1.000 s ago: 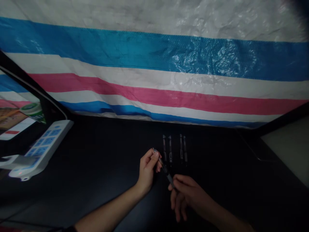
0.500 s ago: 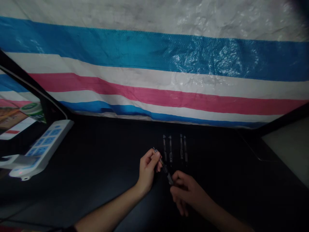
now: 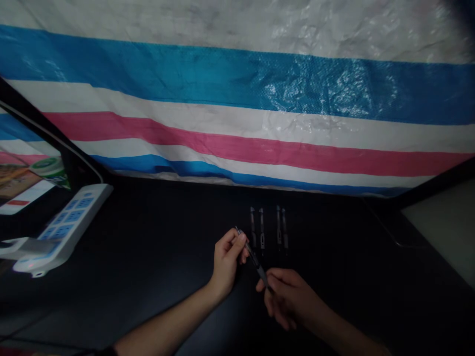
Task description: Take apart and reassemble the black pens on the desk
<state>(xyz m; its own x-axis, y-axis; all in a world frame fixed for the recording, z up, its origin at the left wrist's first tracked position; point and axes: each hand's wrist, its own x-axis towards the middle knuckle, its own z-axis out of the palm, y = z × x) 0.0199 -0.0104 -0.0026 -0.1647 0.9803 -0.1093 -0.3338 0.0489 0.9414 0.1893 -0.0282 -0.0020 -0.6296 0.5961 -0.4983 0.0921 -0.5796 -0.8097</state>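
Observation:
My left hand [image 3: 227, 261] pinches the upper part of a dark pen [image 3: 254, 258] that slants down to the right above the black table [image 3: 148, 247]. My right hand [image 3: 288, 298] grips the pen's lower end with its fingertips. Just beyond the hands, several more dark pens [image 3: 267, 228] lie side by side on the table, pointing away from me. The pen's metal tip sticks out past my left thumb.
A white power strip [image 3: 63, 227] with blue sockets lies at the left edge. A striped blue, pink and white tarp [image 3: 237, 99] hangs behind the table. A pale surface [image 3: 445, 227] shows at the right.
My right hand shifted slightly along the pen's lower end, fingers curling then loosening. My left hand and the pen stayed almost in place.

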